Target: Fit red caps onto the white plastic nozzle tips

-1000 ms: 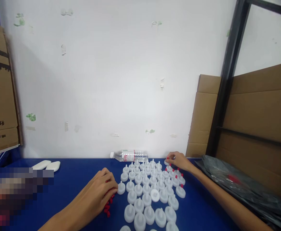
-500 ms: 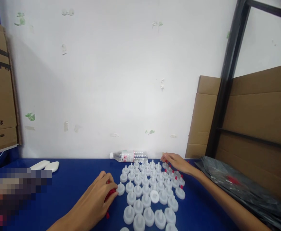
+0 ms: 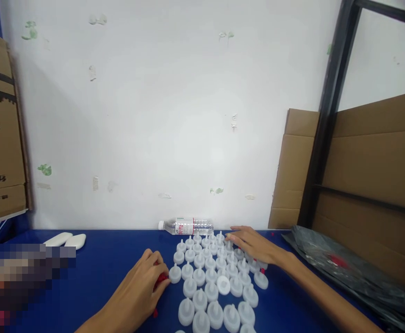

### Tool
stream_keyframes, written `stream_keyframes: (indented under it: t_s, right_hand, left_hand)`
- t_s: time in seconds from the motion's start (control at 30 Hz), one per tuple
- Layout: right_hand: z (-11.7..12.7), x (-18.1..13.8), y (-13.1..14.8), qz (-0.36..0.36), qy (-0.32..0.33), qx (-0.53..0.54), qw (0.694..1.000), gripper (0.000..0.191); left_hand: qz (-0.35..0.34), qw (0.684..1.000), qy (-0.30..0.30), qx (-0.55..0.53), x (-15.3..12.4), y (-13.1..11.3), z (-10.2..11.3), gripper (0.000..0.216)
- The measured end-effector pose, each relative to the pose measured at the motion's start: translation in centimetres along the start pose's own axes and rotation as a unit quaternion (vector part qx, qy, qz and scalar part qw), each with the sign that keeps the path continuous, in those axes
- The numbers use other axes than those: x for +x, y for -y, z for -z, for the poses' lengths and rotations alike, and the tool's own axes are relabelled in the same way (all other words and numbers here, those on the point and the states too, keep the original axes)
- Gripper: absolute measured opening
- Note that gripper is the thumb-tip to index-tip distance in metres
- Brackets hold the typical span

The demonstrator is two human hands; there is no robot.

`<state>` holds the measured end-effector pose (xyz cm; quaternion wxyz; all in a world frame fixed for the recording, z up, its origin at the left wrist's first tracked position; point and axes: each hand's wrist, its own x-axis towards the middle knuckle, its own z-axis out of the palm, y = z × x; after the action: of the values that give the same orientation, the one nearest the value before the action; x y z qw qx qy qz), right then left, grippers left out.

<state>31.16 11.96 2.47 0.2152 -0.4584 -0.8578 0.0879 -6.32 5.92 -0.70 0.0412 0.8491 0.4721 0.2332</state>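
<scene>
Several white translucent nozzle caps (image 3: 211, 275) stand in rough rows on the blue table, most with the spout up. My left hand (image 3: 143, 282) rests beside their left edge, its fingers curled round a bunch of small red tips (image 3: 160, 278). Its fingertips are close to the leftmost nozzle cap; one red tip (image 3: 155, 313) lies under the hand. My right hand (image 3: 254, 243) is over the back right of the group, fingers stretched and somewhat apart, with no held thing visible. Under and near it, some nozzle caps carry red tips (image 3: 263, 271) on their spouts.
A clear plastic bottle (image 3: 184, 226) lies against the wall behind the caps. Two white rounded objects (image 3: 75, 241) lie at the left. Dark plastic bags (image 3: 341, 268) are at the right, by cardboard (image 3: 292, 171) and a black metal frame (image 3: 315, 171).
My right hand has moved slightly left and toward me, from the back right nozzle cap with a red tip to over its neighbours. My left hand has stayed nearly still.
</scene>
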Motion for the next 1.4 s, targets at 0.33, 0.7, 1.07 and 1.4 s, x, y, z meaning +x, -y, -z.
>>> stream_keyframes:
  t_s: [0.33,0.7,1.07,1.4]
  right_hand:
    - [1.6,-0.1,2.1,0.02,-0.139,-0.065,0.988,0.033]
    - [-0.6,-2.4,9.8,0.208,-0.131,-0.146,0.958,0.017]
    - [-3.4,-3.6,12.6,0.3,-0.21,-0.139,0.92,0.015]
    - [-4.1,-4.3,13.4,0.323,-0.182,-0.082,0.925,0.013]
  left_hand:
    - [0.018,1.0,-0.003,-0.012,0.1,0.7,-1.2,0.019]
    - [0.028,0.999,0.011,-0.026,0.3,0.0,-0.3,0.021]
    - [0.044,0.994,-0.015,-0.096,0.1,-0.8,1.2,0.03]
    - [-0.093,0.954,-0.114,-0.261,-1.1,-4.4,0.7,0.018]
